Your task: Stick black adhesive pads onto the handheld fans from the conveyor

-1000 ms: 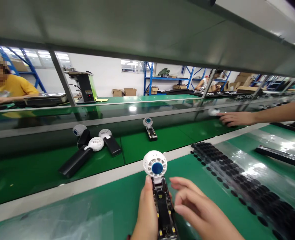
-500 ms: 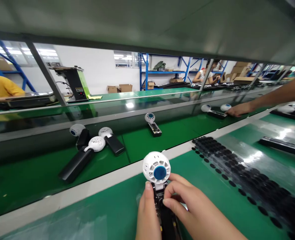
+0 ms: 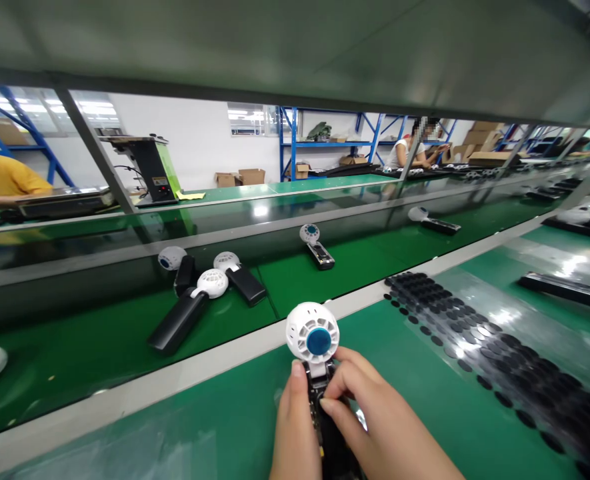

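Observation:
A small hand-held fan (image 3: 313, 333), white round head with a blue hub and an open black handle showing a circuit board, stands upright at the bottom centre. My left hand (image 3: 292, 433) grips the handle from the left. My right hand (image 3: 375, 427) presses its fingertips onto the top of the handle just below the white head. The lower handle is hidden by both hands.
A clear sheet of several black round pads (image 3: 479, 347) lies to the right. On the green conveyor belt (image 3: 99, 347) lie three black-handled fans (image 3: 199, 293), an open fan (image 3: 315, 245) and another fan (image 3: 432, 220). People sit at benches beyond.
My right hand has closed onto the fan's handle and pressed in. The fans on the belt have shifted right. The co-worker's arm at the right has left the view.

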{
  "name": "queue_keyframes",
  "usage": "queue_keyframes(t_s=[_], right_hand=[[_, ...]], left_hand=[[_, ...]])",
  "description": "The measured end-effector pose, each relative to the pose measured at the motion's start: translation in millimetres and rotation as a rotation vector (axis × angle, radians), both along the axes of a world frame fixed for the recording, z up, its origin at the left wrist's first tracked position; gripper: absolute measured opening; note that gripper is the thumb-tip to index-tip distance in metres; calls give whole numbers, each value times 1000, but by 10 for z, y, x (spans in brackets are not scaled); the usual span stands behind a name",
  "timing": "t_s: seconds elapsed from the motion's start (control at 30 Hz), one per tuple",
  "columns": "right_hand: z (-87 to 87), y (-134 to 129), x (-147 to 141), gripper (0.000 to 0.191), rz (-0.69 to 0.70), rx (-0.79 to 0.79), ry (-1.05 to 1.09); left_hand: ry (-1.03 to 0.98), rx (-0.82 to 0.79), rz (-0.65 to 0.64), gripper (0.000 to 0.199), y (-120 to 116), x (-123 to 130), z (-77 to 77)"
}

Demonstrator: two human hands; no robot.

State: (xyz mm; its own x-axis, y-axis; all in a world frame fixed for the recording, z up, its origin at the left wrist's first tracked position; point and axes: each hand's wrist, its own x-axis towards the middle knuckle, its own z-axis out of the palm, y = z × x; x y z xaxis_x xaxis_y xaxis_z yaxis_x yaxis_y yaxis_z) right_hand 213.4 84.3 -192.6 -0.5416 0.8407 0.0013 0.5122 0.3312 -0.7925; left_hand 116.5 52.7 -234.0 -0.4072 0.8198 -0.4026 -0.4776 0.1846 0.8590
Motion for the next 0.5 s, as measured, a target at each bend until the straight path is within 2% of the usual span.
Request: queue_keyframes(t_s=[0.1,0.2,0.3,0.4,0.5], right_hand=[[-23,25,-17,13,-24,-20,41],[-59,86,-20,19,-87,-166,124],[-152,118,84,28,-70,-305,276],[-308,42,325,25,-76,-212,265],[-469,-135,574,11,73,23,68]], left_hand=[[22,78,-34,54,9,9,-5],[26,117,-58,50,16,15,-28],[34,127,-70,51,36,6,-53],[-44,165,-107,56,70,-5,-49],[-76,225,-117,49,90,1,-28]])
